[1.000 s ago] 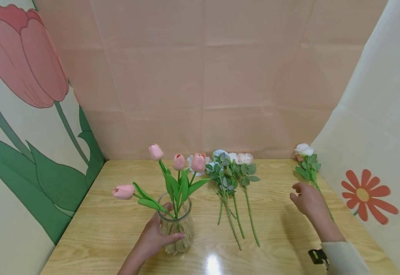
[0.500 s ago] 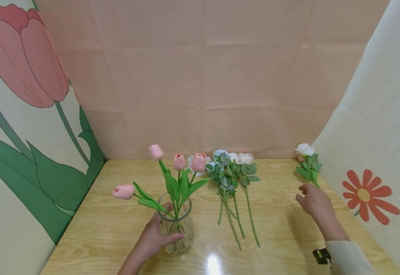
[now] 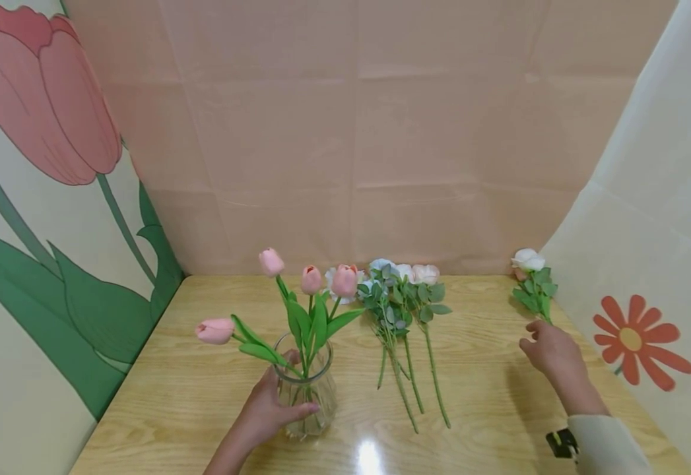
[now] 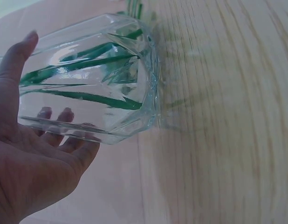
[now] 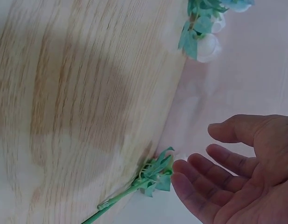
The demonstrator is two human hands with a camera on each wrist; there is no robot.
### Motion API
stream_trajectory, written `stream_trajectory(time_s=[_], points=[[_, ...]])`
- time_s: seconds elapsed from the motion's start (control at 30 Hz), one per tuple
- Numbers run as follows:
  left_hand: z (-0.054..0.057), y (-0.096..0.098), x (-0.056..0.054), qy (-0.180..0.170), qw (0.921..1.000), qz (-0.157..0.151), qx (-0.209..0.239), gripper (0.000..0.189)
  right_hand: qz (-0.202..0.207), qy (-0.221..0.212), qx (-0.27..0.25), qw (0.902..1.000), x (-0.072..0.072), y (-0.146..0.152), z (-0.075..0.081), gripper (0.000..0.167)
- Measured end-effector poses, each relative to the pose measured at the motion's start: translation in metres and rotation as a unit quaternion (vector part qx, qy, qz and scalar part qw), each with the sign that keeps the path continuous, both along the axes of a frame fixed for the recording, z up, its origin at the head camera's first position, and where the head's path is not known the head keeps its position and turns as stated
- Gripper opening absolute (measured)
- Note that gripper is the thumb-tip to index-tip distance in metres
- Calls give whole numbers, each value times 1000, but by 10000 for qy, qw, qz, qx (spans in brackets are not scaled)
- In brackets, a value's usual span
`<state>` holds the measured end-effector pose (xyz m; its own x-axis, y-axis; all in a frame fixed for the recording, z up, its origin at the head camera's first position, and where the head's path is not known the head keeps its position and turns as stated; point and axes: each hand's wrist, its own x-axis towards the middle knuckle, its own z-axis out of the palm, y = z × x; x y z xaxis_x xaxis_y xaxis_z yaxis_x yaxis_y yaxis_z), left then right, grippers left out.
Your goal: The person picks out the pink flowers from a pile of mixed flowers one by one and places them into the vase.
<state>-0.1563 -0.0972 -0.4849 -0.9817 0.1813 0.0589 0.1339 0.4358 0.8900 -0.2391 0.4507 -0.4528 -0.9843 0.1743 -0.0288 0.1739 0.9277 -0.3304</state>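
My left hand (image 3: 270,406) grips a ribbed clear glass vase (image 3: 323,401), with the thumb across its near side and the fingers round its far left side. Several pink tulips (image 3: 311,282) stand in it, one leaning far out to the left. Through the glass (image 4: 99,70) in the left wrist view, green stems show. My right hand (image 3: 556,356) hovers over the right side of the table, palm and loosely bent fingers holding nothing. Just beyond it lies a white rose (image 3: 528,259) with green leaves; its stem (image 5: 118,197) shows below the hand in the right wrist view.
Several pale blue, white and blush flowers (image 3: 404,297) lie at the back middle of the wooden table (image 3: 202,396), stems toward me. A pinkish cloth (image 3: 351,165) hangs behind. Printed flower sheets border the left (image 3: 84,237) and right (image 3: 648,218) sides.
My right hand has drifted a little to the right, along the stem of the white rose. The left hand and the vase keep their place.
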Motion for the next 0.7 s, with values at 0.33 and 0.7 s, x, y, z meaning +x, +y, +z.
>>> stream_trajectory(time_s=[0.33,0.7], points=[[1,1,0,3,10000,28,45,93,-125,-193,75,9997,-3,12,-4,53],[0,0,-1,48,10000,-9,9,92,-707,-462,-87,9964,-12,28,-16,59]])
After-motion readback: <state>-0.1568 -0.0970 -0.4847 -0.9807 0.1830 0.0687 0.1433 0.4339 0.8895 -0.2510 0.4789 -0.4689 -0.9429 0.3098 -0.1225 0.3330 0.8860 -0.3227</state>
